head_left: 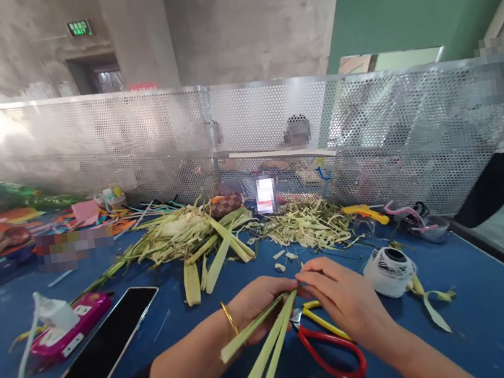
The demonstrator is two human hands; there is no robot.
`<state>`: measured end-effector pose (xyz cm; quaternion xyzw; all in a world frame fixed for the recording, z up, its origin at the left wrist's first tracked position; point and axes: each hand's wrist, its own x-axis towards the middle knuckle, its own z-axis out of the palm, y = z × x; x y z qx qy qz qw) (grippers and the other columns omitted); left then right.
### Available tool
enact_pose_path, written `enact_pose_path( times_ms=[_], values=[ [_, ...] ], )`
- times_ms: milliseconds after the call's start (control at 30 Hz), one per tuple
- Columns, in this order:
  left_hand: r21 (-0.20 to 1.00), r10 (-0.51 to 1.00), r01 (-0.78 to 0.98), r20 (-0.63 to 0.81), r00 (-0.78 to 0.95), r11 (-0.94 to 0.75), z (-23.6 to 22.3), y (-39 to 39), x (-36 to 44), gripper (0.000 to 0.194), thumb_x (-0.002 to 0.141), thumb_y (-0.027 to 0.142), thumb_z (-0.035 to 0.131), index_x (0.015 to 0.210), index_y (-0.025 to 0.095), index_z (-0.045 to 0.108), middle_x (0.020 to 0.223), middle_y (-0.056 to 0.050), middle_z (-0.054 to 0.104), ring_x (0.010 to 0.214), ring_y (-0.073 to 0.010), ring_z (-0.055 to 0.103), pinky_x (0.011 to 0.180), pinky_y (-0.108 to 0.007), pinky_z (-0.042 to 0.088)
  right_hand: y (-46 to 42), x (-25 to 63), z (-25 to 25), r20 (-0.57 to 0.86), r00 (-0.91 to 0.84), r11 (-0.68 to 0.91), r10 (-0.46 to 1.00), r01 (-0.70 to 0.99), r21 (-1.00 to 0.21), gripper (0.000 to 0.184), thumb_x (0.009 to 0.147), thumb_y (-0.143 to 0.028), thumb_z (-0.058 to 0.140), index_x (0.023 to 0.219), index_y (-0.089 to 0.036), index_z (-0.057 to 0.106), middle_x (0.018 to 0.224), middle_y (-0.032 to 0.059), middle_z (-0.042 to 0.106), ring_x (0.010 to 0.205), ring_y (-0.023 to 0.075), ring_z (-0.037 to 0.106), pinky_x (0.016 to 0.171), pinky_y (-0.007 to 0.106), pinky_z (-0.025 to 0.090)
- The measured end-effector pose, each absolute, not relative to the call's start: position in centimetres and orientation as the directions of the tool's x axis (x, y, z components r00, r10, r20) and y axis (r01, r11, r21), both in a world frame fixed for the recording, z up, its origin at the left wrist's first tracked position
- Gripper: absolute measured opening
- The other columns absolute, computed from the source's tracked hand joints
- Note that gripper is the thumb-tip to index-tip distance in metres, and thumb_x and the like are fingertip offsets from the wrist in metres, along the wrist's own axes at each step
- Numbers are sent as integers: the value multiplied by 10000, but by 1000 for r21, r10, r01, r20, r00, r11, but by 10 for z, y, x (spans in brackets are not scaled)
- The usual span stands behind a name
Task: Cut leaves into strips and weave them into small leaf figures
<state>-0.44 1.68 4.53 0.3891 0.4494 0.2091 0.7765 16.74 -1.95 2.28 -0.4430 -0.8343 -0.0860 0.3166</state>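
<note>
The work looks to be at an early stage: pale green strips [268,352] are gathered at one end, with three lengths fanning loose toward the wearer, just left of the scissors [326,337]. The left hand [261,303] is closed around their gathered end, thumb over fingers. The right hand [342,295], above the scissors, has its fingers bent in so that the tips meet the same end; whether it pinches anything there cannot be told, since the fingers hide it. The joined part is too small and covered to judge, and the loose tails appear unworked. No finished piece can be made out. Much material seems left over: a heap of leaves [178,234] lies beyond the scissors to the left, and a pile of shreds [308,225] straight beyond them suggests that some stripping or trimming is done. A spool [389,279] of white thread stands right of the scissors, no label legible on it. As for writing, the green sign [79,28] high on the wall, far beyond the scissors and left, reads "EXIT", with characters above too small to read. A red sign [143,87], also far beyond and left, is illegible. The lit screen [265,193] beyond the scissors is blurred, and the phone [103,347] well left of them is dark, showing no brand.
</note>
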Motion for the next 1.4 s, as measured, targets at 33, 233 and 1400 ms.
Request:
enact_pose_path(
  times_ms=[33, 233, 1400],
  values=[
    [801, 671, 41, -527, 521, 598, 44, 17, -5, 236, 811, 243, 557, 664, 94, 666, 437, 47, 380, 373, -66, 344, 361, -184, 311, -18, 169, 20, 608, -419, 616, 674, 774, -148, 298, 933, -170, 379, 1042, -198, 655, 1016, 116, 657, 875, 200, 638, 711, 304, 515],
    [820, 572, 78, -460, 679, 566, 36, 21, -14, 385, 803, 446, 593, 701, 86, 681, 456, 50, 399, 384, -60, 354, 395, -196, 323, -12, 171, 10, 559, -346, 622, 754, 650, -436, 220, 900, -210, 455, 873, -219, 673, 856, 64, 651, 767, 177, 607, 666, 280, 479],
    [978, 825, 175, -192, 531, 116, 6, 8, 4, 219, 735, 347, 620, 697, 132, 631, 461, 34, 541, 399, -83, 478, 444, -208, 357, -13, 156, 12, 82, 23, 77, 996, 175, -982, 254, 663, -413, 692, 673, -168, 624, 638, -2, 591, 625, 152, 522, 601, 277, 446]
  ],
)
